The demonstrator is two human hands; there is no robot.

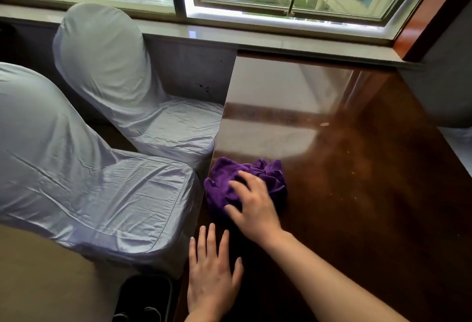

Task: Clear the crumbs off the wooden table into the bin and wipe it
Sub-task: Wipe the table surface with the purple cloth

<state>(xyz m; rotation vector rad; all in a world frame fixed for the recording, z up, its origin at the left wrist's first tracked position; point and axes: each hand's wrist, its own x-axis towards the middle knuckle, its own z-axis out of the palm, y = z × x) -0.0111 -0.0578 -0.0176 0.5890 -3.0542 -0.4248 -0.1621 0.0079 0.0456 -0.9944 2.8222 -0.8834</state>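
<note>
Wood, dark and glossy, fills the right of our view: the wooden table [344, 168] runs up to the window sill and throws back a pale glare. Two chairs in grey-lilac covers [97, 168] stand along its left edge, and down between the nearer chair and the table sits a dark bin [145, 293], partly hidden. On the table's left edge lies a bunched purple cloth [229, 183], one corner just over the side. Our right hand [255, 201] rests on it with fingers spread, pressing rather than pinching. Our left hand [212, 273] lies flat and open on the table, just short of the cloth, holding nothing. Smallest of all, a pale crumb [325, 124] and a few faint specks sit well apart from the cloth, toward the far right. We judge the risk to be this: a sweep toward the edge could push crumbs past the bin and onto the chair or floor, since the bin sits nearer to us than the cloth.
</note>
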